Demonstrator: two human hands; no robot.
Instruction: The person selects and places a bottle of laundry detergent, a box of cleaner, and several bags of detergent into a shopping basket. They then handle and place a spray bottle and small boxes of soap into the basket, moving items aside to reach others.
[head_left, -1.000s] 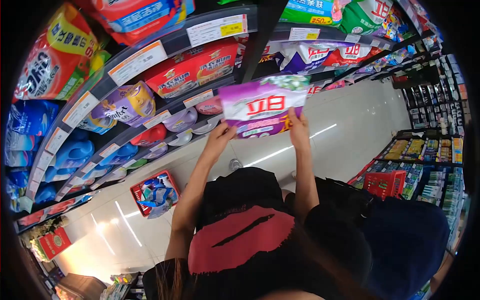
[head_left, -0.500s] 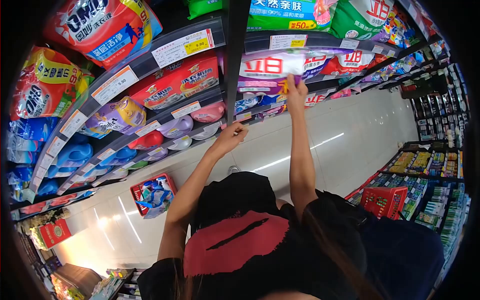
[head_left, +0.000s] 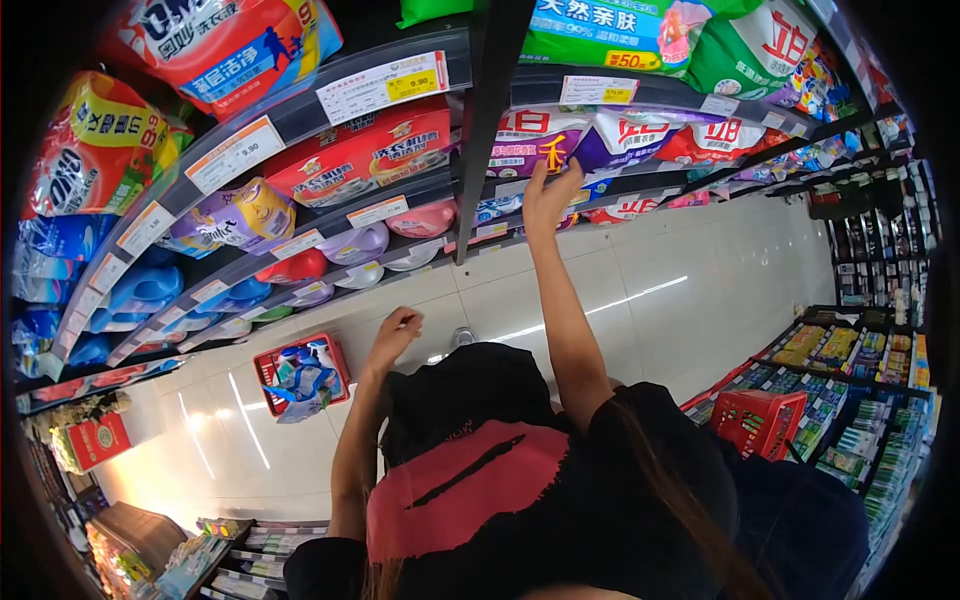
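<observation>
My right hand (head_left: 553, 198) reaches up to the shelf, its fingers extended against the lower right part of a purple-and-white laundry detergent bag (head_left: 515, 155). That bag rests on the shelf beside a darker purple bag (head_left: 625, 140) and a red one (head_left: 705, 140). My left hand (head_left: 394, 338) hangs over the floor in front of my body, its fingers curled in and touching no shelf item. Above my right hand, a green detergent bag (head_left: 610, 35) with a yellow price mark fills the upper shelf.
A red shopping basket (head_left: 345, 370) holding packaged goods stands on the floor at left. Another red basket (head_left: 762, 425) sits at right by low display racks (head_left: 855, 440). A dark upright post (head_left: 478, 150) divides the shelf bays. Red boxes (head_left: 360, 155) line the left bay.
The purple-and-white bag has gone back and left onto the shelf, and my right hand has loosened from its corner. My left hand has dropped away from the shelf edge toward my body.
</observation>
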